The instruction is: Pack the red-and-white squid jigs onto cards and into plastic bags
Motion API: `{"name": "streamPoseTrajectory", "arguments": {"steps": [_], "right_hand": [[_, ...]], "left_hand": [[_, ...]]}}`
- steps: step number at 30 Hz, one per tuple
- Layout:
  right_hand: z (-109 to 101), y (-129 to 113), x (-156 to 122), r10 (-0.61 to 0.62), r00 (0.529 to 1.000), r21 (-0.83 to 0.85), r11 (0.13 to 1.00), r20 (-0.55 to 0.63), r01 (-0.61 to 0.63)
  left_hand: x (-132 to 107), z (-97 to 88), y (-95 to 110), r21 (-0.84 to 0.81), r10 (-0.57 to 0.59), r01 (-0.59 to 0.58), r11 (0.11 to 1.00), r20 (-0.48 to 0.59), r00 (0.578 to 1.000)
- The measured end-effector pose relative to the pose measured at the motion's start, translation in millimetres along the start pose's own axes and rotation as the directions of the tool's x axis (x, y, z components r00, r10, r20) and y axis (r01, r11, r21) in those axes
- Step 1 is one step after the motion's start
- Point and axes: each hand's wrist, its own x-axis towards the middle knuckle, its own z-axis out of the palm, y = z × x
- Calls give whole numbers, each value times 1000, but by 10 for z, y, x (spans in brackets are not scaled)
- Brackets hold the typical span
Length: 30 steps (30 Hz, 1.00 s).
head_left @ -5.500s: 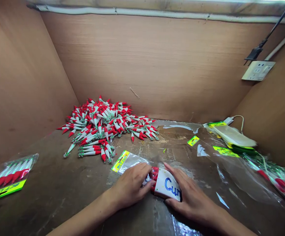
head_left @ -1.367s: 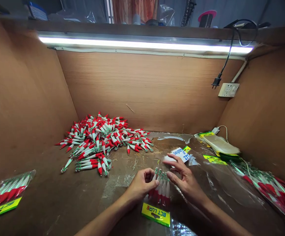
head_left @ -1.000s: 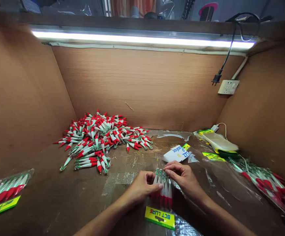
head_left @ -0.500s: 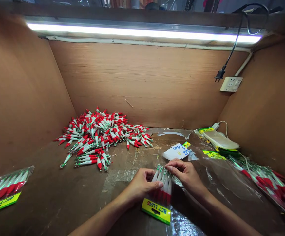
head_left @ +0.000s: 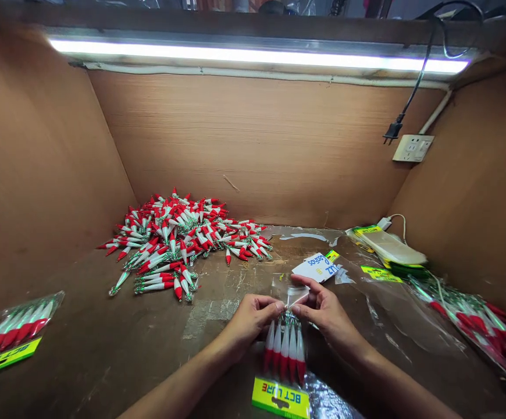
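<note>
Between my hands is a clear plastic bag of lures point(head_left: 284, 349), with several red-and-white squid jigs side by side in it. Their green hooked ends point away from me, and a yellow-green header card point(head_left: 280, 398) printed BCT LURE lies at the near end. My left hand point(head_left: 257, 320) is closed, thumb and forefinger pinching the bag's far left edge. With thumb and fingers, my right hand point(head_left: 320, 305) pinches the far right edge, where the clear film sticks up past the hooks. Just beyond my right hand lies a white paper point(head_left: 314, 267) with blue handwriting.
A large heap of loose squid jigs point(head_left: 178, 233) is at the back left. One filled bag point(head_left: 15, 331) lies at far left, several more point(head_left: 475, 326) at right. A stack of bags with header cards point(head_left: 388, 247) sits back right. A black plug point(head_left: 393, 131) hangs above.
The bag and header card have shifted slightly toward me. My left hand has moved from the lures' bodies up to the bag's far end; the film there now stands up between both hands.
</note>
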Motion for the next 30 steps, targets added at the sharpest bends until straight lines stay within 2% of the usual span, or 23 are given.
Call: {"name": "streamPoseTrajectory", "arguments": {"steps": [5, 7, 8, 9, 11, 13, 15, 17, 20, 23, 25, 26, 28, 30], "right_hand": [[-22, 77, 67, -33, 999, -90, 995, 12, 34], [-29, 77, 78, -92, 996, -228, 970, -1, 90], [-24, 62, 80, -175, 984, -343, 926, -21, 157], [-12, 35, 81, -287, 957, -472, 848, -32, 239], [40, -49, 88, -507, 862, -693, 611, 28, 382], [127, -151, 115, -586, 788, -786, 391, 188, 478], [229, -243, 169, -538, 771, -810, 248, 341, 532], [320, -307, 242, -451, 778, -830, 129, 438, 543], [399, -357, 339, -340, 801, -860, -50, 492, 507], [414, -377, 382, -267, 789, -832, -216, 554, 512], [405, -372, 383, -253, 778, -815, -259, 575, 519], [400, -362, 380, -265, 785, -826, -247, 560, 506], [391, -320, 373, -320, 822, -881, -146, 472, 449], [383, -257, 386, -373, 857, -917, 33, 357, 397]], "left_hand": [[39, 5, -89, -21, 32, -33, 999, -63, 997], [57, -8, -103, -10, 58, -59, 998, -91, 994], [66, -17, -102, 3, 76, -76, 997, -105, 992], [74, -28, -97, 21, 99, -97, 995, -120, 988], [83, -45, -69, 68, 158, -150, 986, -146, 977], [78, -51, -24, 119, 222, -205, 971, -153, 963], [58, -42, 29, 159, 272, -250, 955, -134, 953], [26, -26, 76, 235, 328, -294, 926, -117, 938], [-22, -10, 110, 401, 393, -320, 858, -114, 912], [-56, -5, 103, 461, 393, -300, 835, -119, 912], [-73, -4, 92, 461, 387, -293, 838, -122, 914], [-80, -4, 88, 458, 383, -290, 840, -123, 916], [-87, -8, 83, 444, 374, -285, 850, -127, 919], [-78, -19, 76, 416, 362, -281, 865, -130, 923]]}}
